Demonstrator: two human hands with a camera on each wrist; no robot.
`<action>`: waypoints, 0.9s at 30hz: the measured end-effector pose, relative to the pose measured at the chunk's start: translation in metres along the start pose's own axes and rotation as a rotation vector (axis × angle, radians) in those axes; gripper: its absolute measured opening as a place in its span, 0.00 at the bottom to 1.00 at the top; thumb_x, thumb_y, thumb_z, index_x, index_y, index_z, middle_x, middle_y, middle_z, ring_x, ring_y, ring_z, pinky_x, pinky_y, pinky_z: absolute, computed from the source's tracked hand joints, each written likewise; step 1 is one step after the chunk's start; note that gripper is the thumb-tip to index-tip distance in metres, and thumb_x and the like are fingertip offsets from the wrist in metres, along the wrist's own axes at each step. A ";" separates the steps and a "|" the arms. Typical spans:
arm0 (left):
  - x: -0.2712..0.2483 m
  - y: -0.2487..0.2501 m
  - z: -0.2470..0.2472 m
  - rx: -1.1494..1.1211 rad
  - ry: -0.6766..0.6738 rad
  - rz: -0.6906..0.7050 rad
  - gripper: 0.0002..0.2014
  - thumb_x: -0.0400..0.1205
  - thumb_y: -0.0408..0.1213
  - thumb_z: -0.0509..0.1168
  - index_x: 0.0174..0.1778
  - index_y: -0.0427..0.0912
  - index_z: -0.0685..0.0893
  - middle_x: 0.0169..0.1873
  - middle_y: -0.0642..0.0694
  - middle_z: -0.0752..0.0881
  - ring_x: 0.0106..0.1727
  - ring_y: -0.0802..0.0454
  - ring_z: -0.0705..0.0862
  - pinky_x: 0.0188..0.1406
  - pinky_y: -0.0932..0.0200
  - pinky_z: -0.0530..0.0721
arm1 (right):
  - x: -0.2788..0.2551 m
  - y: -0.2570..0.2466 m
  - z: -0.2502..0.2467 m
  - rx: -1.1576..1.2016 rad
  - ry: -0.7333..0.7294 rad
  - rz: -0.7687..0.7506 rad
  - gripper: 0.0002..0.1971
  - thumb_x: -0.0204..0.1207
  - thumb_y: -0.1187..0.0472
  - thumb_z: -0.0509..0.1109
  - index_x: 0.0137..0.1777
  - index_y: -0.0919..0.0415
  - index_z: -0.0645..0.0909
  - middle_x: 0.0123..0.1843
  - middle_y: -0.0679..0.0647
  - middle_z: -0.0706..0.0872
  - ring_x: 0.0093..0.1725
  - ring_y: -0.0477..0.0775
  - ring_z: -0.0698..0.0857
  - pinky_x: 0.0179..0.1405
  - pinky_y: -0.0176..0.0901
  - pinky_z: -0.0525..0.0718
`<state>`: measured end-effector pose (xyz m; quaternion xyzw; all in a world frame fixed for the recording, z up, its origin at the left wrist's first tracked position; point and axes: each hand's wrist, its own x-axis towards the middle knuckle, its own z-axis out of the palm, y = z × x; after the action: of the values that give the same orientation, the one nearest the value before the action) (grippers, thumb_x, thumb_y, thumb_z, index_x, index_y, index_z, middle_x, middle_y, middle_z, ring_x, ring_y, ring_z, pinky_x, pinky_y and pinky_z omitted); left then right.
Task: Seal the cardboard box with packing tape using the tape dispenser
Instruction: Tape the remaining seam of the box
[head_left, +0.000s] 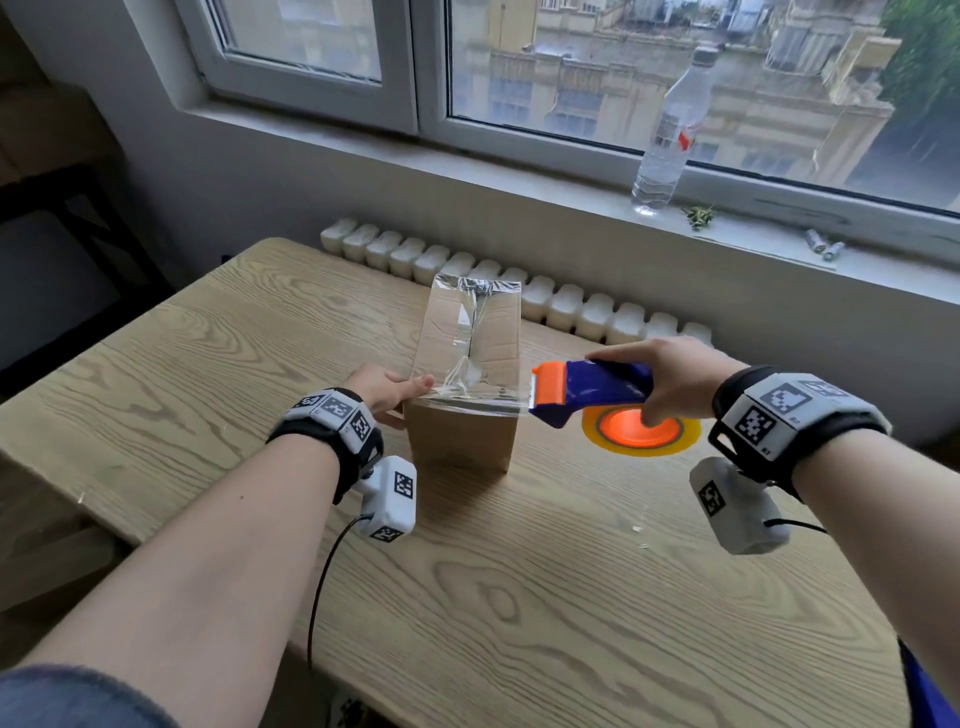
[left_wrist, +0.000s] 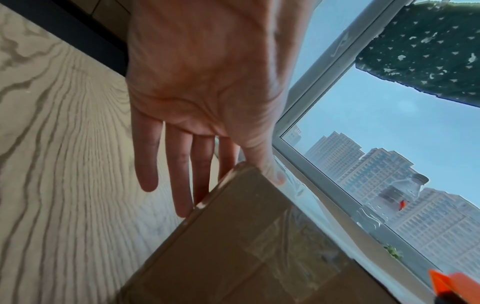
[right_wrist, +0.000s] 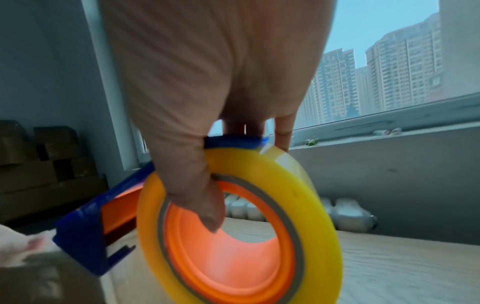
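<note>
A small cardboard box (head_left: 462, 436) stands upright mid-table, its top flaps covered by shiny clear tape (head_left: 470, 338). My left hand (head_left: 389, 392) lies against the box's near left top corner. Its fingers (left_wrist: 179, 174) run straight down the left side, and the thumb (left_wrist: 272, 170) presses on the taped top edge. My right hand (head_left: 670, 379) grips the blue and orange tape dispenser (head_left: 587, 392) with its yellow roll (right_wrist: 298, 185), just right of the box's near top corner. A strip of tape stretches along the near top edge from the thumb to the dispenser's blade.
The wooden table (head_left: 519, 597) has free room in front of the box and to its left. Behind it runs a white radiator (head_left: 561, 306) under the windowsill, where a water bottle (head_left: 670, 135) and batteries (head_left: 823, 245) sit. Brown boxes (right_wrist: 39, 164) are stacked at the far left.
</note>
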<state>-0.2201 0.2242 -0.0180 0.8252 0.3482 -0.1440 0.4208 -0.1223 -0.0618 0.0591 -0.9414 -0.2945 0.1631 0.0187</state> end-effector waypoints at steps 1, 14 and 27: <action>0.000 0.002 -0.001 -0.005 -0.003 0.007 0.31 0.71 0.62 0.69 0.61 0.43 0.86 0.53 0.44 0.88 0.56 0.44 0.86 0.60 0.48 0.85 | -0.002 0.002 0.001 -0.014 0.006 0.005 0.46 0.60 0.68 0.75 0.75 0.31 0.68 0.51 0.47 0.78 0.49 0.52 0.76 0.52 0.50 0.84; -0.010 0.052 0.049 0.443 0.150 0.135 0.50 0.77 0.66 0.59 0.85 0.45 0.38 0.83 0.33 0.36 0.85 0.38 0.37 0.82 0.38 0.42 | 0.001 0.006 0.011 -0.011 0.024 0.001 0.44 0.60 0.68 0.74 0.76 0.34 0.68 0.52 0.47 0.78 0.50 0.50 0.71 0.45 0.44 0.74; 0.004 0.106 0.078 0.519 0.122 -0.029 0.62 0.66 0.72 0.65 0.85 0.47 0.37 0.82 0.33 0.33 0.81 0.27 0.32 0.78 0.25 0.49 | -0.001 0.024 0.017 0.114 0.037 -0.012 0.40 0.59 0.71 0.75 0.71 0.43 0.74 0.48 0.43 0.77 0.49 0.50 0.76 0.45 0.43 0.76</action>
<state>-0.1393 0.1212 -0.0043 0.9075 0.3362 -0.1845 0.1712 -0.1155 -0.0828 0.0399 -0.9400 -0.2899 0.1620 0.0785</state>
